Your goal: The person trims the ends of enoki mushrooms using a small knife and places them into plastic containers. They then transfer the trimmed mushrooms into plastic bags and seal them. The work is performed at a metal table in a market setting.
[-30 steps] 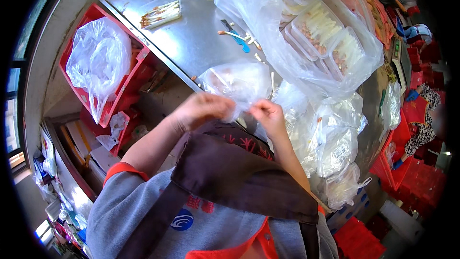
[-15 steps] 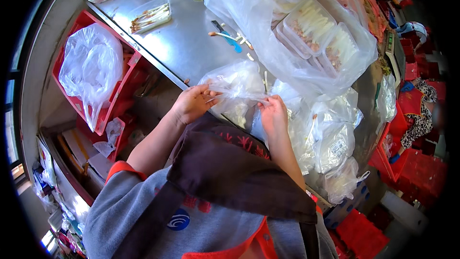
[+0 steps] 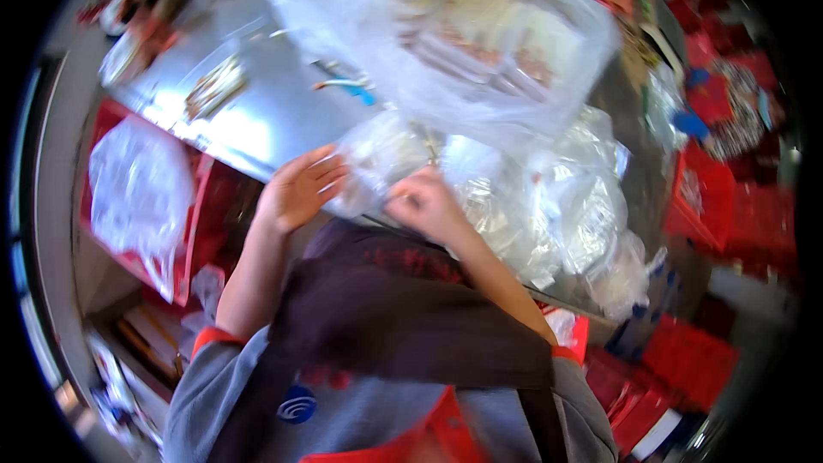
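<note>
A clear plastic bag [image 3: 381, 154] with pale contents lies at the table's near edge, between my hands. My left hand [image 3: 300, 193] is beside its left side, palm turned inward and fingers stretched out. Against the bag's lower right part, my right hand [image 3: 426, 203] is closed, its fingers curled and smeared by motion. Beyond the bag lie a knife with a blue handle [image 3: 367, 96] and a loose white stem with a brown tip [image 3: 330, 84]. A large clear bag [image 3: 369, 43] of plastic trays [image 3: 480, 21], filled with white-stemmed, brown-tipped mushrooms, stands at the far right.
Several filled plastic bags [image 3: 583, 214] crowd the table to the right. A tray of long pale stems [image 3: 214, 86] rests on the metal table [image 3: 291, 103]. At left, a red crate [image 3: 201, 214] holds a crumpled plastic bag [image 3: 141, 189]. Another person [image 3: 729, 111] is at far right.
My left hand has let go of the bag's gathered edge and spread its fingers. My right hand has moved left across the bag, closed. The whole view has shifted and blurred.
</note>
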